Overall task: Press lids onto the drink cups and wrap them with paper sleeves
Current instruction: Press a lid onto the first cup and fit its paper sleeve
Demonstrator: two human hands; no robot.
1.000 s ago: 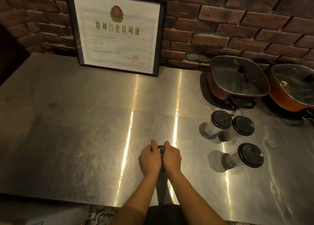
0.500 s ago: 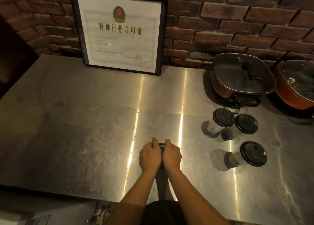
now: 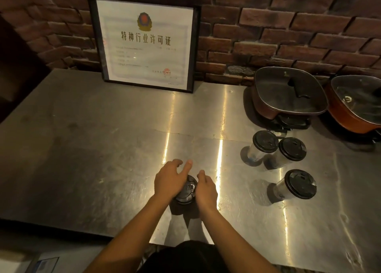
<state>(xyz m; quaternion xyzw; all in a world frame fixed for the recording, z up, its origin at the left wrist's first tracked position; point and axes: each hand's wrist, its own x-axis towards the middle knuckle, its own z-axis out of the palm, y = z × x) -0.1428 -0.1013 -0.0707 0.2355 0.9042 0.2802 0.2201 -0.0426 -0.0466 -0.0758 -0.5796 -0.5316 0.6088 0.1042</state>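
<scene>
A clear drink cup with a black lid (image 3: 187,190) stands on the steel counter (image 3: 92,149) near its front edge, seen from above. My left hand (image 3: 170,181) lies over the lid's left side with its fingers spread and raised past the rim. On the right side, my right hand (image 3: 207,191) curls against the lid's edge and the cup, thumb on the rim. The cup's body is hidden under the lid and hands. No paper sleeve shows on it.
Three more clear cups with black lids stand to the right: two together (image 3: 265,141) (image 3: 292,149) and one nearer (image 3: 300,183). Two lidded square pots (image 3: 288,93) (image 3: 356,101) sit at the back right. A framed certificate (image 3: 146,44) leans on the brick wall.
Both hands were closed tight over the lid. Now they have parted, the left hand's fingers have opened and lifted, and most of the lid shows between them.
</scene>
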